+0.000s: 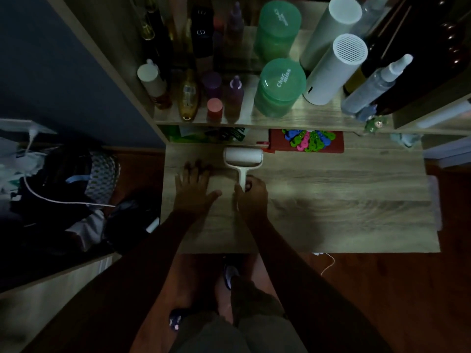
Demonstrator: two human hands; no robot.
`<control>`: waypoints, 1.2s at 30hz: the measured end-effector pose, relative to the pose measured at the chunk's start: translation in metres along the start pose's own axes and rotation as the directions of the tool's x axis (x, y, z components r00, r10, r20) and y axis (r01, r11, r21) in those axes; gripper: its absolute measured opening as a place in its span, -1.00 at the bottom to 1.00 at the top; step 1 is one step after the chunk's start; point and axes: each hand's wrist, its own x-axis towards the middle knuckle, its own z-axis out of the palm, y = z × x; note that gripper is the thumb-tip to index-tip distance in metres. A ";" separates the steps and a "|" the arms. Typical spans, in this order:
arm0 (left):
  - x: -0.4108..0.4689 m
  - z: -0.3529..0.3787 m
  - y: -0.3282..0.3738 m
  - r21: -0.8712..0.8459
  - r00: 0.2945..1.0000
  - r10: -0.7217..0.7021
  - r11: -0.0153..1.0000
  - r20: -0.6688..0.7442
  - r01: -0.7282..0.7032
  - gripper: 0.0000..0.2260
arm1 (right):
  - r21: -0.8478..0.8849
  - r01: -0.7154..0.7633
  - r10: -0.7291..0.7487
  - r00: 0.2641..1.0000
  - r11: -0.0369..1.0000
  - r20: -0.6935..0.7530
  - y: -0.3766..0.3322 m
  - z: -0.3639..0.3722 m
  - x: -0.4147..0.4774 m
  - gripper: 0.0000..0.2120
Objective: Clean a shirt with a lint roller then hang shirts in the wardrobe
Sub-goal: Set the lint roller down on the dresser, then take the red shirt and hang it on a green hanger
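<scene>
Right hand [251,197] of mine is curled around the handle of the white plastic lint roller [243,161], whose drum lies on the pale wood-grain desk [344,200] just beyond my knuckles. Beside it, my left hand [195,189] rests flat and spread on the wood, holding nothing. Farther out past the drum I see a red tray of coloured clips [307,141], then a green lidded jar [280,87] on the shelf above.

lint roller [243,159] on desk [331,200], jars [279,87] on shelf behind, bag [76,179] left
</scene>
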 end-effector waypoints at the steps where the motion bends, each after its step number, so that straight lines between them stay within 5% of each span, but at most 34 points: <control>1: 0.000 0.000 0.001 -0.001 1.000 0.001 1.000 0.003 -0.001 -0.27 | -0.007 -0.003 0.003 1.000 1.000 0.006 0.001 0.000 0.001 -0.73; 10: -0.007 -0.015 0.006 -0.067 0.999 -0.021 0.998 0.032 0.023 -0.26 | 0.029 0.120 -0.118 0.990 0.992 -0.080 -0.005 -0.008 -0.011 -0.65; 15: -0.049 -0.046 -0.024 -0.100 0.980 -0.098 0.992 -0.174 0.081 -0.25 | 0.092 0.266 -0.258 0.962 0.960 -0.086 -0.038 -0.010 -0.037 -0.78; 20: -0.127 -0.106 -0.097 -0.130 0.900 -0.211 0.976 -0.381 0.173 -0.26 | 0.114 0.516 -0.521 0.854 0.849 0.011 -0.124 0.021 -0.091 -0.79; 25: -0.270 -0.191 -0.164 -0.311 0.592 -0.356 0.933 -0.723 0.182 -0.44 | 0.341 0.676 -0.752 0.632 0.654 0.189 -0.251 0.064 -0.209 -0.73; 31: -0.526 -0.310 -0.249 -0.227 0.154 -0.298 0.905 -0.942 0.360 -0.51 | 0.582 0.801 -0.987 0.068 0.141 0.145 -0.394 0.087 -0.426 -0.79; 36: -0.709 -0.387 -0.261 -0.113 -0.014 -0.128 0.811 -0.992 0.573 -0.50 | 0.637 0.744 -0.955 -0.295 -0.202 0.041 -0.481 0.075 -0.599 -0.77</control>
